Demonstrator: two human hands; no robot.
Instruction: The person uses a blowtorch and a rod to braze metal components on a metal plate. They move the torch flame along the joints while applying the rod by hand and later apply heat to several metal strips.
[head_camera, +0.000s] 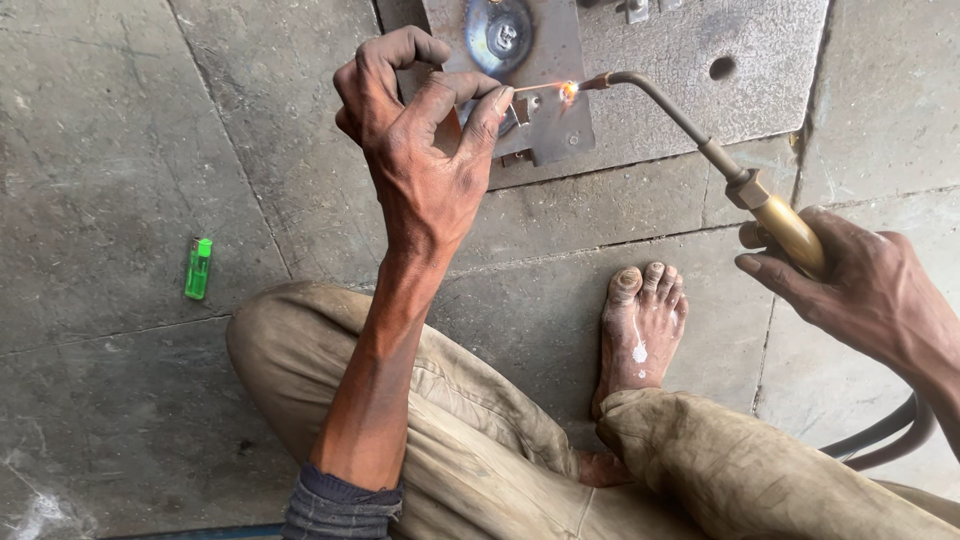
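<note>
**newbie_brazer:** how are you even holding that rod so close to the flame?

**me:** it's a thin filler rod (537, 88), weighs nothing, stiff enough to stay straight but I reckon it'd bend if I leaned on it. My left hand (425, 150) pinches it between thumb and fingertips, right at the back end, since the far tip is glowing at the flame (569, 91). Metal that thin probably carries heat fast, so I'd stay well back from the tip. It sits just over the grey steel plate (555, 50) lying on the stone floor (120, 150)

**newbie_brazer:** and the torch?

**me:** my right hand (860, 290) is wrapped round the brass handle of the torch (785, 228). It's rigid, a bit heavier I'd guess, and the hoses (885, 440) drag at the back, so I grip the handle, never the bent neck, which must be hot

**newbie_brazer:** pose?

**me:** left arm reaches forward over my knee, wrist bent down, fingers curled. Right arm comes in from the side, torch neck angled up and left to the rod tip. Bare foot (642, 325) flat on the floor between, green lighter (198, 268) well off to the left
</note>
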